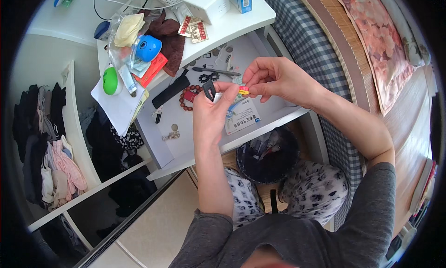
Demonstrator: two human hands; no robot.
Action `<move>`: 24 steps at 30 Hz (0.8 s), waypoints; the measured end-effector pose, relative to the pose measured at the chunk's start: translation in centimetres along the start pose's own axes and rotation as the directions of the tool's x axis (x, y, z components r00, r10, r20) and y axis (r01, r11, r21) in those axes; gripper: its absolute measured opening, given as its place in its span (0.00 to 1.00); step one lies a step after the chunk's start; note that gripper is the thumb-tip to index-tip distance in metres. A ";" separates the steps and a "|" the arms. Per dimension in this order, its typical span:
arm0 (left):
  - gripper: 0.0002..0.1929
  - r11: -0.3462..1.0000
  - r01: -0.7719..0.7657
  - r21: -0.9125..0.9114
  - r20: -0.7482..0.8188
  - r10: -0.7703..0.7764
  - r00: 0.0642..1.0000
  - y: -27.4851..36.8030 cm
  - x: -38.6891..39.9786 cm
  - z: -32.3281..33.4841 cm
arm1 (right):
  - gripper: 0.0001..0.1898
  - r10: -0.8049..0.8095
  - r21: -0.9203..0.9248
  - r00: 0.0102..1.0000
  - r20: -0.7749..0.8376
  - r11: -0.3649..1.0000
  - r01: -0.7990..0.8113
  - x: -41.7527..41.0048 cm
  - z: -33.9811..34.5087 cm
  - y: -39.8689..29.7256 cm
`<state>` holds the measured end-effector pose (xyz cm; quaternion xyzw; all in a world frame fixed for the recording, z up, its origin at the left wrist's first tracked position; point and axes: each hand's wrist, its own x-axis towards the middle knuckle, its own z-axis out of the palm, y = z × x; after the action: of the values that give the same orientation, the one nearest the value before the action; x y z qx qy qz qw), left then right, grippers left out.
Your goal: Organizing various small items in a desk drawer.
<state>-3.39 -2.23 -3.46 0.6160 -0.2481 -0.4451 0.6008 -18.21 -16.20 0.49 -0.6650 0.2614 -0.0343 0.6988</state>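
Note:
A small red and yellow item (244, 90) sits between the fingertips of my left hand (213, 109) and my right hand (278, 80), above an open white drawer (205, 148). My left hand also holds a black slotted piece (209, 90), perhaps a clip, against its fingers. Below my hands lies a printed medicine box (243, 117). To the left of my left hand are a brown bead bracelet (184, 106) and a long black case (170, 89). A dark pen (216, 71) and a black coiled hair tie (209, 77) lie farther back in the drawer.
A dark waste bin (266, 174) stands under the drawer, between my knees. The white tabletop (240, 26) bears a white box (207, 5), a blue dome-shaped item (148, 48) and a brown cloth (172, 48). Left are shelves of clothes (66, 167); right is a checkered bed side (306, 34).

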 end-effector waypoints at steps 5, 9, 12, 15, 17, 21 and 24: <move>0.10 1.000 -0.011 -0.004 -0.014 0.011 1.000 0.2 0.1 -0.3 | 0.10 0.009 -0.038 1.000 -0.014 0.999 -0.009 0.2 0.0 -0.2; 0.08 0.992 -0.124 -0.026 -0.040 0.123 0.992 -0.1 0.2 -0.1 | 0.12 0.185 0.178 0.982 0.030 0.966 -0.187 0.4 -0.5 -0.2; 0.07 0.981 -0.184 -0.063 -0.003 0.184 0.983 -0.2 0.3 -0.3 | 0.13 0.235 0.299 0.967 0.097 0.920 -0.254 0.3 -0.7 -0.1; 0.06 0.973 -0.220 -0.069 0.018 0.222 0.975 0.0 0.5 -0.5 | 0.14 0.246 0.359 0.958 0.148 0.889 -0.284 0.6 -0.5 0.0; 0.07 0.960 -0.266 -0.086 0.026 0.269 0.963 0.2 0.5 -0.4 | 0.14 0.255 0.371 0.954 0.161 0.880 -0.297 0.6 -0.4 -0.1; 0.07 0.968 -0.245 -0.052 0.018 0.247 0.969 0.5 0.5 0.0 | 0.15 0.231 0.309 0.969 0.082 0.919 -0.245 0.6 -0.2 -0.5; 0.08 0.975 -0.220 -0.021 0.001 0.221 0.975 0.6 0.6 0.2 | 0.13 0.209 0.263 0.978 -0.014 0.944 -0.199 0.7 -0.1 -0.6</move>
<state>-3.15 -2.95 -3.04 0.5776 -0.3112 -0.3793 0.6524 -17.47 -16.64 0.81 -0.5361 0.3364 -0.0096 0.7742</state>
